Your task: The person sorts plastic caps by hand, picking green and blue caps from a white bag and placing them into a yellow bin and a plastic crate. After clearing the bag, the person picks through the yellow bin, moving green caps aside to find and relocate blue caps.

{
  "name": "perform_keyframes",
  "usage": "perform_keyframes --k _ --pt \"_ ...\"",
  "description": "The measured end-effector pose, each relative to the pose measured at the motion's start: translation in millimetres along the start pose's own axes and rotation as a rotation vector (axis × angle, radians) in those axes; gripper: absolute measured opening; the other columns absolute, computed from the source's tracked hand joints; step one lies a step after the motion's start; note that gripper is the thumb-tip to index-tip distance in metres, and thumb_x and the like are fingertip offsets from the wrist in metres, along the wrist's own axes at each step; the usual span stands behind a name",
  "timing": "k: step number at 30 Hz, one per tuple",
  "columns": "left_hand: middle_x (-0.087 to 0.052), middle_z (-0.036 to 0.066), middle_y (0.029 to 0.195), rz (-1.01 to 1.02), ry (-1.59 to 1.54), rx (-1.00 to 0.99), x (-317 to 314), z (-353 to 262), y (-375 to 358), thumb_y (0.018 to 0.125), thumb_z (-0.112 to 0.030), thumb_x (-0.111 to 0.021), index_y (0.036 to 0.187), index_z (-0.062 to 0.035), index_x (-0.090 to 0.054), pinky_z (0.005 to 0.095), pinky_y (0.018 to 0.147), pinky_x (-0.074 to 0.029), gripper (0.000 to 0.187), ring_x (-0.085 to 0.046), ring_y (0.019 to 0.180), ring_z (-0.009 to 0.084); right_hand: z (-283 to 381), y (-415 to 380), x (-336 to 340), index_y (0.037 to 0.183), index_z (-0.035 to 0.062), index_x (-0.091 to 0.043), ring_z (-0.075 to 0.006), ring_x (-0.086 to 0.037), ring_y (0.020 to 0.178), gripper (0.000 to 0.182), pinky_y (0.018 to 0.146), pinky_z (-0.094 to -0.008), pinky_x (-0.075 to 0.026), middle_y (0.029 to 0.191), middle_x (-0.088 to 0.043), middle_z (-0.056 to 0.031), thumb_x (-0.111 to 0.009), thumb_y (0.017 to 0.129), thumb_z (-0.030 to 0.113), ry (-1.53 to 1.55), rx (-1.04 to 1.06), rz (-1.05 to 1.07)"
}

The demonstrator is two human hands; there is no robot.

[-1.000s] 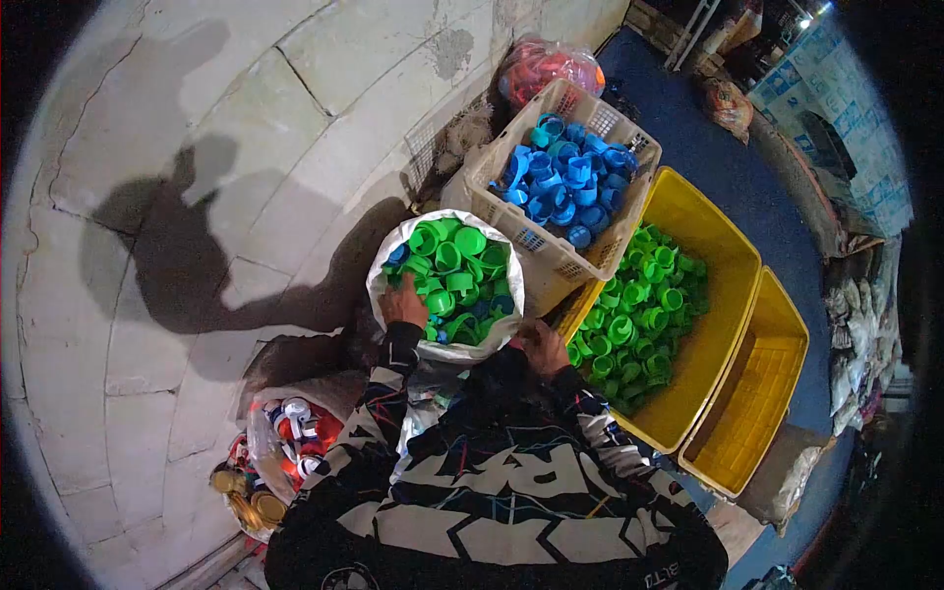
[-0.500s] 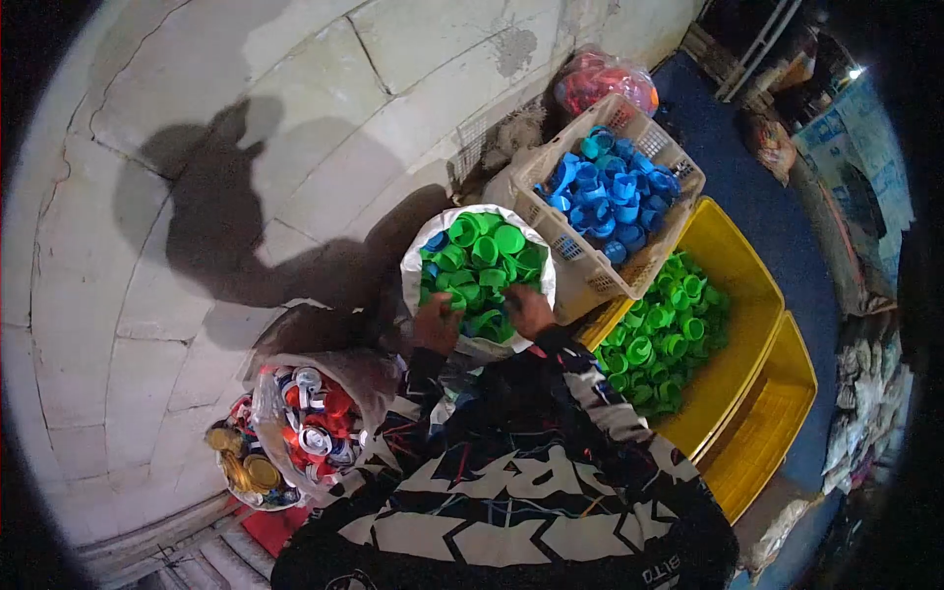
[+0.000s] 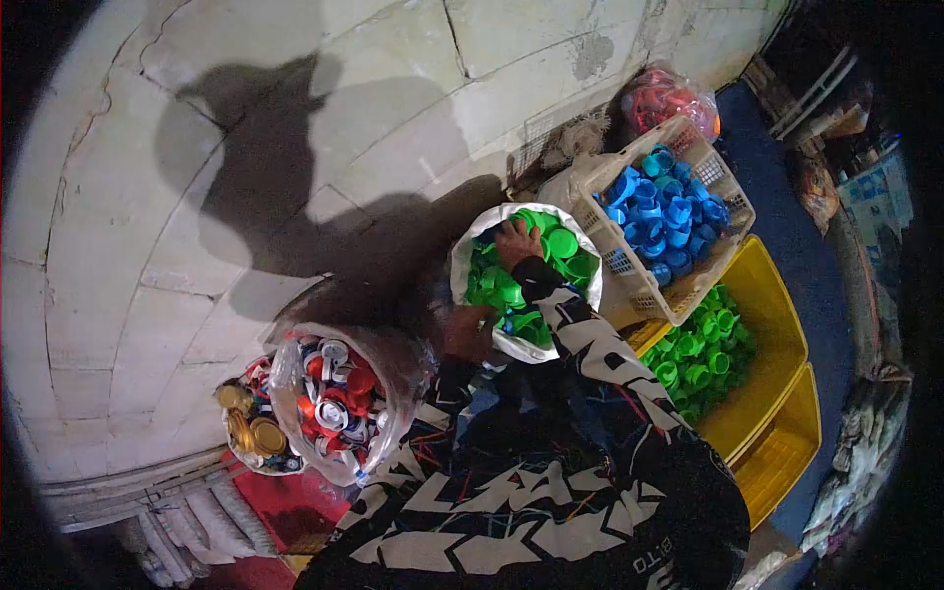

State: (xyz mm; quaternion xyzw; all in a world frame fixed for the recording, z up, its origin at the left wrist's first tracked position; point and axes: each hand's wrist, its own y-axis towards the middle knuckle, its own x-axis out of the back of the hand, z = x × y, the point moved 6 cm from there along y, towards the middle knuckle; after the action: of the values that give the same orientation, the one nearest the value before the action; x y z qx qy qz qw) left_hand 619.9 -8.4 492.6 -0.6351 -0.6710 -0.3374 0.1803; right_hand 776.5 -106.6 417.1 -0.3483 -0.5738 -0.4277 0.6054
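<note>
A white sack (image 3: 460,267) full of green caps (image 3: 562,243) stands in front of me, with some blue ones among them. My right hand (image 3: 518,243) reaches over the caps in the upper part of the sack, its fingers bent down among them; whether it grips one is hidden. At the sack's lower left rim is my left hand (image 3: 470,332), dark and in shadow, its fingers hard to make out. Blue caps (image 3: 644,211) fill a pale plastic crate (image 3: 733,187) to the right. More green caps (image 3: 708,339) lie in a yellow bin (image 3: 777,324) below it.
A clear bag (image 3: 398,364) of red and white caps stands lower left, beside a bag of gold caps (image 3: 265,436). Behind the crate lies a bag of red items (image 3: 669,103). A second yellow bin (image 3: 787,433) is at the right. A block wall (image 3: 128,246) rises on the left.
My right hand has moved up and left across the caps. My left hand has drawn back from the caps to the sack's rim. The view has shifted, moving the containers rightward.
</note>
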Motion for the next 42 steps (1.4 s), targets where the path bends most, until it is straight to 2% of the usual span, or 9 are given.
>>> perform_keyframes --k 9,15,20,23,24,28,32,35,42 --pt "-0.061 0.015 0.083 0.067 0.073 -0.118 -23 -5 19 0.072 -0.011 -0.064 0.089 -0.0087 -0.062 0.0457 0.067 -0.045 0.018 -0.057 0.08 0.0346 -21 -18 38 0.091 0.0192 -0.066 -0.0253 -0.045 0.106 0.021 0.081 -0.0457 -0.035 0.104 -0.058 -0.0045 -0.05 0.08 0.026 0.124 0.056 0.035" --pt "-0.061 0.014 0.093 0.327 0.223 -0.042 -54 12 21 0.07 -0.013 -0.067 0.098 -0.0099 -0.06 0.0446 0.08 -0.045 0.029 -0.055 0.09 0.0364 -1 3 17 0.092 0.0204 -0.067 -0.0282 -0.046 0.108 0.021 0.085 -0.0523 -0.034 0.111 -0.056 -0.007 -0.053 0.077 0.025 -0.021 0.307 -0.042" --pt "-0.058 0.018 0.095 0.051 0.122 -0.121 -14 1 16 0.064 -0.005 -0.068 0.099 -0.0047 -0.057 0.0455 0.076 -0.044 0.037 -0.054 0.09 0.038 4 18 9 0.097 0.0085 -0.064 -0.0293 -0.043 0.114 0.029 0.089 -0.0501 -0.035 0.109 -0.054 -0.0103 -0.054 0.075 0.025 -0.153 0.327 -0.123" --pt "-0.056 0.019 0.098 0.022 0.051 -0.097 -7 10 3 0.065 -0.007 -0.068 0.101 -0.005 -0.056 0.0456 0.08 -0.043 0.038 -0.052 0.093 0.0377 -12 26 -30 0.088 0.0139 -0.067 -0.0307 -0.045 0.109 0.024 0.08 -0.0495 -0.039 0.114 -0.052 -0.0116 -0.056 0.075 0.03 -0.091 0.336 -0.406" --pt "-0.056 0.019 0.098 0.032 0.05 -0.068 -4 7 1 0.065 -0.007 -0.069 0.101 -0.0051 -0.056 0.0457 0.08 -0.042 0.037 -0.052 0.093 0.0376 -8 24 -21 0.098 0.014 -0.065 -0.0318 -0.042 0.115 0.028 0.086 -0.0503 -0.038 0.119 -0.049 -0.0138 -0.055 0.076 0.03 -0.142 0.355 0.004" --pt "-0.058 0.016 0.096 0.034 0.131 -0.053 -15 2 -4 0.067 -0.01 -0.068 0.098 -0.0068 -0.058 0.0451 0.079 -0.043 0.034 -0.053 0.091 0.0359 -2 1 32 0.086 0.0168 -0.066 -0.0286 -0.044 0.11 0.018 0.084 -0.0462 -0.04 0.109 -0.051 -0.0108 -0.053 0.075 0.022 -0.027 0.355 -0.238" --pt "-0.061 0.011 0.093 0.136 0.048 -0.239 -46 -14 -2 0.071 -0.017 -0.066 0.097 -0.01 -0.061 0.0428 0.079 -0.043 0.028 -0.054 0.092 0.0317 -22 -27 81 0.084 0.0109 -0.065 -0.0319 -0.054 0.092 0.013 0.078 -0.0391 -0.044 0.094 -0.054 -0.0136 -0.059 0.073 0.013 0.437 0.213 0.037" --pt "-0.062 0.011 0.093 0.347 0.141 -0.269 -86 -28 8 0.073 -0.02 -0.063 0.099 -0.0114 -0.062 0.0437 0.079 -0.043 0.027 -0.054 0.091 0.0313 -58 -63 102 0.084 0.0085 -0.064 -0.0323 -0.056 0.082 0.013 0.072 -0.0384 -0.045 0.089 -0.055 -0.0136 -0.064 0.071 0.007 0.72 0.238 -0.207" --pt "-0.062 0.014 0.102 0.65 0.573 -0.446 -194 7 4 0.074 -0.021 -0.053 0.12 -0.0119 -0.05 0.0456 0.09 -0.042 0.047 -0.055 0.101 0.032 -120 -203 121 0.084 0.0005 -0.057 -0.0235 -0.052 0.07 0.011 0.065 -0.031 -0.043 0.077 -0.052 -0.0093 -0.062 0.074 0.0 0.778 -0.258 -0.332"
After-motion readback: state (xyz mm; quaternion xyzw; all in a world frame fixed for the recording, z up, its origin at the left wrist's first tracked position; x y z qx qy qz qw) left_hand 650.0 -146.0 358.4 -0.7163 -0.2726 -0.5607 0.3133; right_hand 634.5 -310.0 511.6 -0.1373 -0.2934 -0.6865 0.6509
